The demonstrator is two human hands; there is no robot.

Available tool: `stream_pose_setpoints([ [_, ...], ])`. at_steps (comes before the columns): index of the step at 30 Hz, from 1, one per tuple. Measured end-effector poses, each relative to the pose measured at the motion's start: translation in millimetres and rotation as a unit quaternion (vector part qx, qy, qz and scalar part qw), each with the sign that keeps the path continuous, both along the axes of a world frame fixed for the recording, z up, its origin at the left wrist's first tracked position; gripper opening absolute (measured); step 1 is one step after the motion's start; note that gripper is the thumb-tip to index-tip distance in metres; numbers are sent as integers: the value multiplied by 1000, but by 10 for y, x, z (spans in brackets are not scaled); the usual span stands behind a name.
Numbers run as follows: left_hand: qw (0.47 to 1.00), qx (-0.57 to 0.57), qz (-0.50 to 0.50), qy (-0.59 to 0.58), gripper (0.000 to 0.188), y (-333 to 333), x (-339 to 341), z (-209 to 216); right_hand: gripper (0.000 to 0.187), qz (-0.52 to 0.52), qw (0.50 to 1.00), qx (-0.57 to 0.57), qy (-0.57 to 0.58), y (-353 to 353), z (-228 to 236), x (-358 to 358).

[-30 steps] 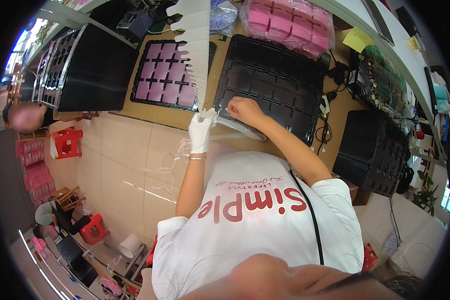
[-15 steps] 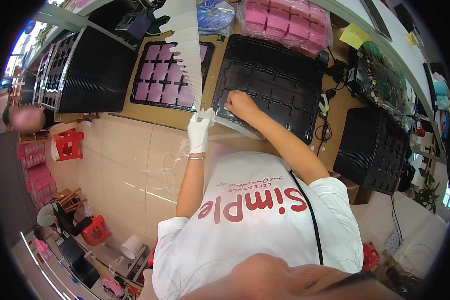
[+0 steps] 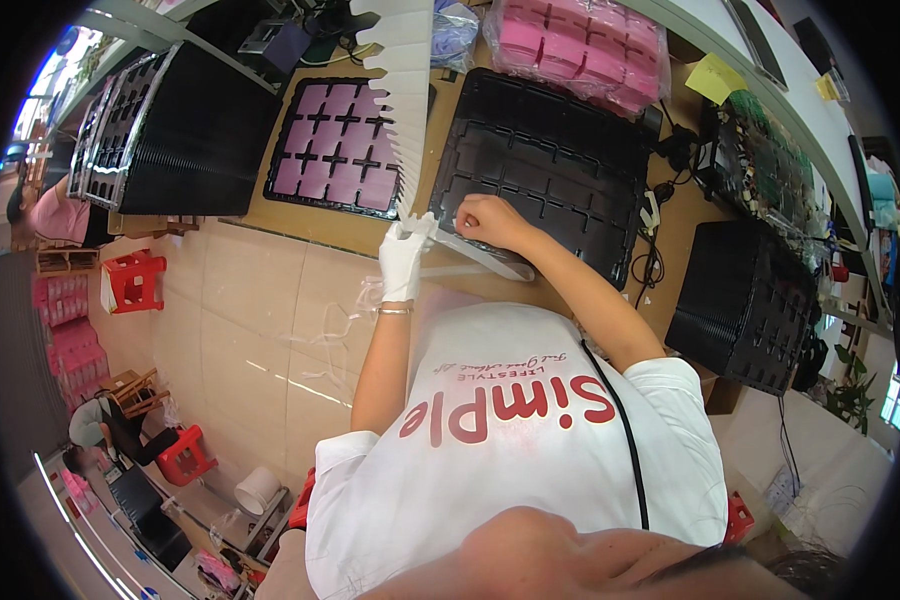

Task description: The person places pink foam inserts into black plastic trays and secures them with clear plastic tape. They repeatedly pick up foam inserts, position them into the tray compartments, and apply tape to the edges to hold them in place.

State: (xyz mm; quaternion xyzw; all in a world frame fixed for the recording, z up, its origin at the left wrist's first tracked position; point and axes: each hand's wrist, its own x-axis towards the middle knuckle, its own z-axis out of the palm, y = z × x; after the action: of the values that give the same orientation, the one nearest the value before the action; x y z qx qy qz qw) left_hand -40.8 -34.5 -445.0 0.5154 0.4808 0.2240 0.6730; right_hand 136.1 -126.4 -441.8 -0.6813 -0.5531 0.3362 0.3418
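The gloved left hand [image 3: 401, 260] closes on a notched white strip [image 3: 407, 85], cut off above, tilted further right than before; the loosely curled right hand's [image 3: 488, 220] hold cannot be told.

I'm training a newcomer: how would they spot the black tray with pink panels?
At the tan table, find the white toothed strip in the gloved left hand. Mostly left of it lies the black tray, partly hidden. Pink panels between black crosses distinguish it from the larger dark tray.
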Motion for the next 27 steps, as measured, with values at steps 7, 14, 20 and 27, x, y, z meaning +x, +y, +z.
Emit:
stream_pose_setpoints([
  [7, 997, -73, 15, -33, 32, -250, 139, 349, 16, -184, 838, 31, 512, -369, -109, 6],
  [14, 976, -204, -26, -77, 16, -618, 537, 504, 11, -250, 930, 2, 271, -816, 232, -44],
  [20, 984, -118, -136, -11, 20, -889, 778, 408, 9, -240, 961, 138, 23, -1278, 284, 61],
  [27, 981, -102, -163, 16, 27, -1113, 995, 358, 12, -321, 947, 15, 20, -2046, 335, 460],
])
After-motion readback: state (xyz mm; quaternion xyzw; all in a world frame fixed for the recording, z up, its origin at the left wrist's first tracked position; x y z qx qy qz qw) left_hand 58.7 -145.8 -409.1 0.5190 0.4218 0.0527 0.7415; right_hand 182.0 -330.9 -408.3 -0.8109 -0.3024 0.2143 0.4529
